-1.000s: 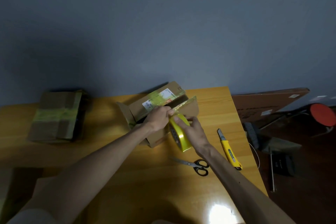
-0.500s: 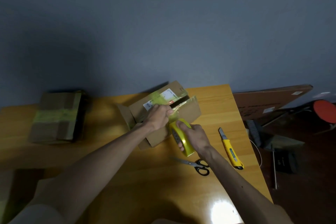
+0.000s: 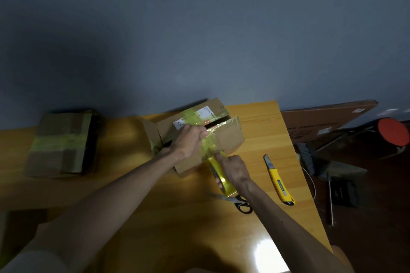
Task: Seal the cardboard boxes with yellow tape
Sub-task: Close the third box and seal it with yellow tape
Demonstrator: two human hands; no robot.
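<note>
The cardboard box [image 3: 224,139] sits mid-table near the far edge, and it is only partly sealed: a sheer strip [image 3: 209,147] of yellow tape runs from its top down over the near side, while a dark gap shows between the far flap, with its white shipping label [image 3: 195,117], and the near flap. So the lid is not shut flat yet. The left hand [image 3: 188,141] pinches the upper end of that strip against the top edge of the box, fingers curled. The right hand [image 3: 234,167] grips the yellow tape roll [image 3: 223,182] just below the box front, with the strip taut between roll and cardboard. It looks like a band going on, uncut. Left to do, by my reading: press it down, cut it and close that gap. Over at the left of the table [image 3: 177,228], a second box [image 3: 60,144] wears crossed yellow bands and looks finished. Scissors [image 3: 238,201] lie just beside the roll, and a yellow utility knife [image 3: 278,180] lies further right.
</note>
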